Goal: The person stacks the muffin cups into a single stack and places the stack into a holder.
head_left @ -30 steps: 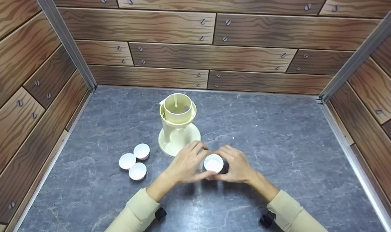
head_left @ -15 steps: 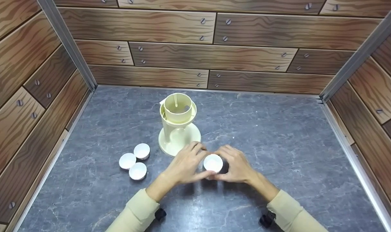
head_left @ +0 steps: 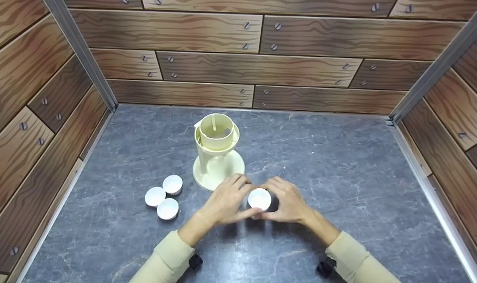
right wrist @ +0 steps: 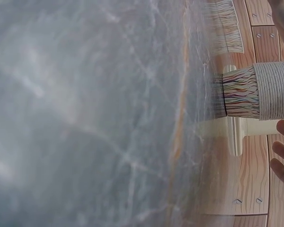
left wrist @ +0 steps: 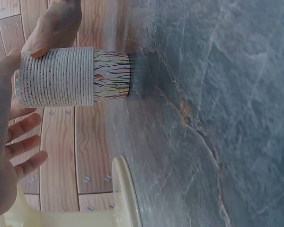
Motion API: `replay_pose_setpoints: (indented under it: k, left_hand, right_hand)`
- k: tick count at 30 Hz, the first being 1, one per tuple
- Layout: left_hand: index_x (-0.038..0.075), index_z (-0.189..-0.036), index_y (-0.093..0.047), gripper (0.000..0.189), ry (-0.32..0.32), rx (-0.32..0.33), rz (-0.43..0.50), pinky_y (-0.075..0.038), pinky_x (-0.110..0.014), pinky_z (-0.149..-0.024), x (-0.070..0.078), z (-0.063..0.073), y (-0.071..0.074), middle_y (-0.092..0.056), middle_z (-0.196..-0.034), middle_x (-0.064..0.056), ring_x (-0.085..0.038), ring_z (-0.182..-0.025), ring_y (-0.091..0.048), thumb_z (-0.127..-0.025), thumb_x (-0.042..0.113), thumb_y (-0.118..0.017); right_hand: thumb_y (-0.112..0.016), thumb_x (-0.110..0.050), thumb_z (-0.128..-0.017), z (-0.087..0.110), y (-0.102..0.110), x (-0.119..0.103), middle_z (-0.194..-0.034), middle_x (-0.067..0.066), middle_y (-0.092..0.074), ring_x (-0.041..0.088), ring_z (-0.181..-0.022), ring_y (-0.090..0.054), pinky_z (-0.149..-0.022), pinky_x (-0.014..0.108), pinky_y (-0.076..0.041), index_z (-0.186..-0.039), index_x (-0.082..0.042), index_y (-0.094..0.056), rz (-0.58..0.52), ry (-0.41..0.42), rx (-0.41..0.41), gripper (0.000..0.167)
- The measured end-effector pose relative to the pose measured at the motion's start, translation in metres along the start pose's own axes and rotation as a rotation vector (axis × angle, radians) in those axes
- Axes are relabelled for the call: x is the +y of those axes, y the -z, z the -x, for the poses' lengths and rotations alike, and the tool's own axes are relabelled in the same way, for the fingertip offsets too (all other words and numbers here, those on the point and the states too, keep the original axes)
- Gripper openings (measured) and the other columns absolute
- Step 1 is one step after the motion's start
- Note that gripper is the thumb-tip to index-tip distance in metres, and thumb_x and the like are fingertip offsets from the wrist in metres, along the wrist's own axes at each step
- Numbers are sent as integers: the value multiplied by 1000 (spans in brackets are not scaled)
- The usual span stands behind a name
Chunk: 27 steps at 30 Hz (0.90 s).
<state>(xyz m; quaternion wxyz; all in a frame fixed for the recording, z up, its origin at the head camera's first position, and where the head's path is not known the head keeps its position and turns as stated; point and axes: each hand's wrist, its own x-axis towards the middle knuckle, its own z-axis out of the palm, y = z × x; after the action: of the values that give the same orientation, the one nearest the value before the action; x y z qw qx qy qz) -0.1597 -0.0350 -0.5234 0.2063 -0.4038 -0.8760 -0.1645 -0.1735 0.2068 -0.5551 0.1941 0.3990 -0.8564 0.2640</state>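
Note:
A stack of nested paper cups (head_left: 259,199), white inside and patterned with coloured wavy lines outside, stands upright between both hands in the head view. My left hand (head_left: 227,201) holds it from the left near the top, thumb at the near side. From the right, my right hand (head_left: 286,200) grips the same stack, its thumb meeting the left one. In the left wrist view the many rims of the cup stack (left wrist: 57,78) show above the lowest cup, whose bottom is at the table. Several left fingers (left wrist: 26,146) stand off the stack. The right wrist view shows the cup stack (right wrist: 255,91) too.
A pale yellow plastic stand (head_left: 234,165) with a round base and an upright tube (head_left: 217,141) sits just beyond the left hand. Three white cups (head_left: 167,209) stand close together at left on the grey marbled table (head_left: 340,165). Wood-patterned walls (head_left: 207,70) enclose the table.
The cup stack's rim has shifted very slightly left between the hands. Both hands stay nearly still; the stand and the three cups have not moved.

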Motion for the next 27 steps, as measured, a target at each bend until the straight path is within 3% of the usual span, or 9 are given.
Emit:
replay_pose_setpoints:
  k: [17, 27]
  left_hand:
    - [17, -125, -70, 60, 19, -24, -13, -55, -34, -98, -3, 4, 1, -68, -119, 0, -18, -115, -63, -96, 68, -62]
    - [16, -129, -70, 65, 44, -50, -31, -54, -35, -97, -10, 17, 10, -68, -121, -1, -18, -115, -63, -95, 71, -60]
  right_hand:
    - [-85, -67, -73, 0, 0, 2, -99, -5, -73, 13, -94, -67, -80, 32, -57, -111, -17, -73, 20, 13, 11, 64]
    - [-85, -67, -74, 0, 0, 1, -100, -4, -75, 13, -95, -68, -84, 34, -59, -110, -16, -73, 5, 20, 7, 63]
